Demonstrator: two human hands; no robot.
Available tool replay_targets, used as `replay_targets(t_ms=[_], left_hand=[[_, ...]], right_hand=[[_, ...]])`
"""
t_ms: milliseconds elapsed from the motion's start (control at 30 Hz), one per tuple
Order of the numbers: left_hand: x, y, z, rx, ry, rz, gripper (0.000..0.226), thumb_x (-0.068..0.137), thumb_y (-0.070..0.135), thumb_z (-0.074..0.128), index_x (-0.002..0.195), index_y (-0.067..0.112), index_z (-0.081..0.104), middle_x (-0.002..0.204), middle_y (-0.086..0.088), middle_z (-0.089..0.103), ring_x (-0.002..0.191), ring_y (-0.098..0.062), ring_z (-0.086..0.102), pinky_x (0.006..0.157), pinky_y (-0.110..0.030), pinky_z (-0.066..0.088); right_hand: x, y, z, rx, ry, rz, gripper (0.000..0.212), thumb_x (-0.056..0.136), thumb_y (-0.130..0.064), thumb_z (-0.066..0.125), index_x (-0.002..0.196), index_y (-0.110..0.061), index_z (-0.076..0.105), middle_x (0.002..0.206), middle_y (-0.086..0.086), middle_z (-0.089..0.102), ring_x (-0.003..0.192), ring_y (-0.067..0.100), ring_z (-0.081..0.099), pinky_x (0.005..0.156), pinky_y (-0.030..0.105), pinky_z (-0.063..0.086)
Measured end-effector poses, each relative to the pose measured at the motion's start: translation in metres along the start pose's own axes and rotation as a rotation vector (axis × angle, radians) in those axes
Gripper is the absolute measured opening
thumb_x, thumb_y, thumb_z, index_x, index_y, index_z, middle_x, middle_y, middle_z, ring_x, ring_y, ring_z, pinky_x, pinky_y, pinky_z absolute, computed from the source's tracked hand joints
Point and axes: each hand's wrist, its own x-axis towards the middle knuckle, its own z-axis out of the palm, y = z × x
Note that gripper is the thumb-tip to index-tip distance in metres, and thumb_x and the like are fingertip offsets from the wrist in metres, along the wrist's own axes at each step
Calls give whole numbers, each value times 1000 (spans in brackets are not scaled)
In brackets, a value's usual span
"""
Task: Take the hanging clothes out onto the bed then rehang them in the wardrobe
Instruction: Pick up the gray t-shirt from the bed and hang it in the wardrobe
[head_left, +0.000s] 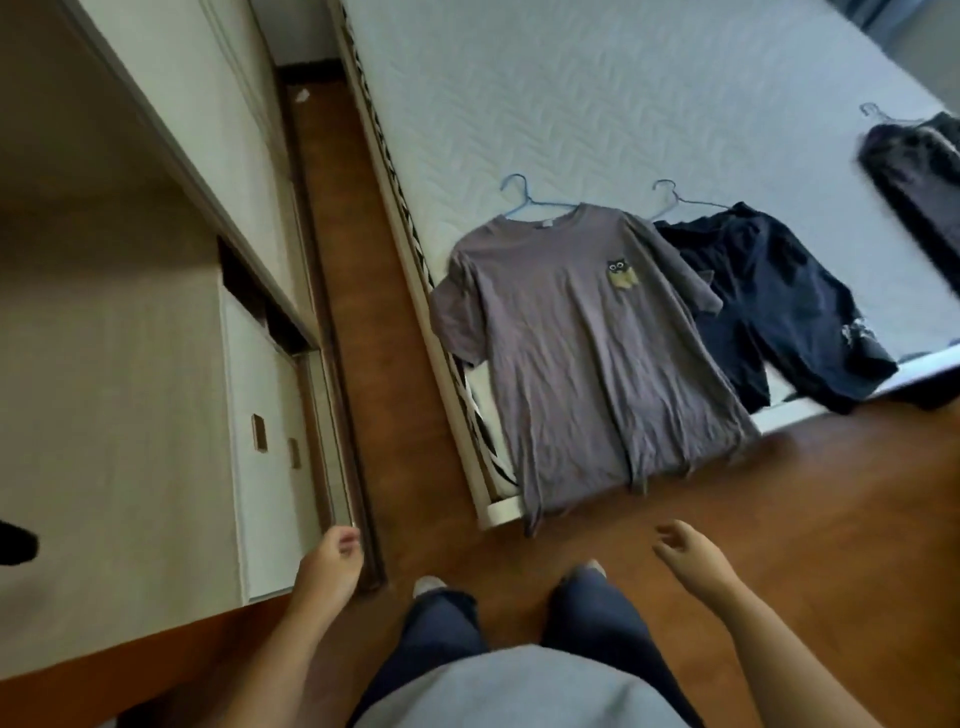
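Left hand (332, 558): fingers loosely curled, holding nothing, beside the wardrobe (156, 338).
Right hand (691, 553): fingers relaxed, empty.
Grey T-shirt (582, 364): on blue hanger (524, 200), draped over the bed (623, 104) corner.
Dark shorts (779, 306): beside it on the bed.

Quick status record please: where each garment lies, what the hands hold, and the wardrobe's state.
grey T-shirt: on a blue hanger, at the bed's near corner, hem draped over the edge
dark shorts: on a hanger, right of the T-shirt, legs over the bed edge
black garment: on a hanger, further right, partly out of frame
bed: carries all three garments
wardrobe: on the left, open; rail not in view
left hand: holds nothing, fingers loosely curled, near the wardrobe door edge
right hand: holds nothing, fingers relaxed
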Motion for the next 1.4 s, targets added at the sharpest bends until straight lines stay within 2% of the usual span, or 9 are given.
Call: replay_targets(t_ms=[100,233,400,567,767,933,1067,1200,1400], left_hand=[[8,27,19,95,-56,64,26,94,16,44,118,10,54,115,-13,60,89,-18,54,75,-27,39],[25,82,63,142,-38,78,27,93,16,45,119,11,52,111,-8,59,78,-11,50,70,-25,39],[24,162,138,103,7,57,25,92,17,45,115,12,54,113,-8,59,86,-20,55,64,-27,39],[2,231,229,117,-95,4,27,92,16,43,116,13,55,119,-11,60,108,-28,55,93,-34,43],[5,306,261,110,-90,125,29,93,19,43,119,13,53,122,-8,58,109,-22,56,89,-29,43],[27,299,245,76,-33,-36,29,94,18,42,121,13,52,119,-6,60,108,-20,57,85,-27,43],[58,277,227,72,-49,-220,29,94,20,40,120,15,53,119,-4,59,102,-23,58,77,-27,45],[122,265,206,106,-69,-300,28,91,25,42,115,20,55,120,-3,61,106,-21,58,93,-31,45],[228,297,179,15,-32,-341,27,92,20,46,115,10,56,121,-13,58,110,-28,55,89,-32,44]], right_hand=[[5,27,-14,95,18,33,31,88,-11,57,117,-2,56,113,17,64,94,23,57,80,28,40],[29,76,-52,136,43,105,31,88,-12,56,118,-2,55,114,19,64,103,30,59,81,30,41],[100,121,-120,40,-36,99,33,88,-13,57,118,0,56,118,19,63,108,30,58,85,31,43],[181,125,-210,25,-56,55,34,88,-20,57,118,-4,56,114,17,64,100,30,60,80,31,44],[244,101,-265,-71,-153,27,34,89,-19,55,118,-1,55,109,17,63,100,32,60,76,32,45],[275,62,-257,-195,-290,38,34,89,-21,54,116,-1,55,104,15,62,89,26,57,74,27,39],[302,14,-236,-327,-383,-46,36,89,-26,52,119,-6,56,122,13,60,110,27,56,77,24,36],[335,-51,-223,-364,-407,-98,34,91,-25,49,121,-8,50,125,11,56,113,26,53,91,28,41],[400,-145,-223,-330,-406,-184,30,93,-25,46,120,-12,49,112,4,56,100,19,54,85,29,43]])
